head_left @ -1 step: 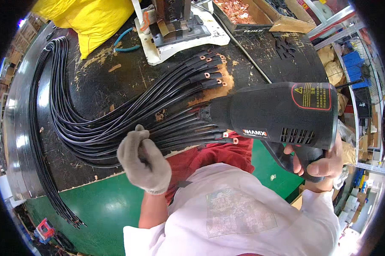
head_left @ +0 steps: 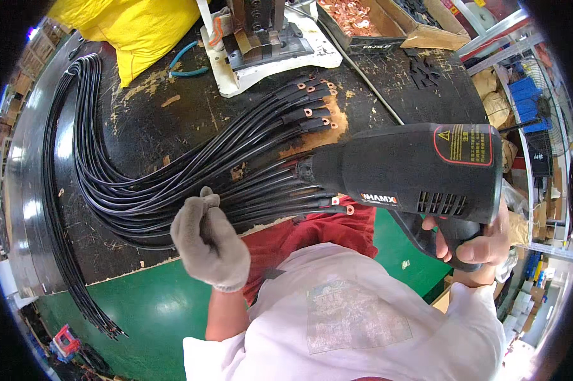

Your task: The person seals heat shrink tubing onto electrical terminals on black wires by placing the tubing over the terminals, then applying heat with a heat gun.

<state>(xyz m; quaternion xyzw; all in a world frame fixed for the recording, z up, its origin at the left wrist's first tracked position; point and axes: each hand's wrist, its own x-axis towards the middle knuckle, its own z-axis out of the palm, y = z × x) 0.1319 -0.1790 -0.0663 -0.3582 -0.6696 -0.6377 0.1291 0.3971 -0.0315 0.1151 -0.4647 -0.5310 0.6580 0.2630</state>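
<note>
My right hand, bare, grips the handle of a black heat gun. The gun lies sideways above the table, its nozzle pointing left over the ends of the nearer black cables. Some of these ends sit hidden under the nozzle; two copper ring lugs show below it. My left hand wears a grey-white glove. Its fingers are curled and the thumb meets the index finger at the near edge of the cable bundle; whether a cable is between them is hidden. Farther back, another group of cables ends in copper lugs.
A white-based press stands at the back beside blue-handled pliers and a yellow bag. Back right are a box of copper lugs and small black sleeves. The cable bundle hangs over the table's front-left edge.
My left hand has shifted slightly left, with its fingers still curled. The heat gun and the cables look nearly unmoved.
</note>
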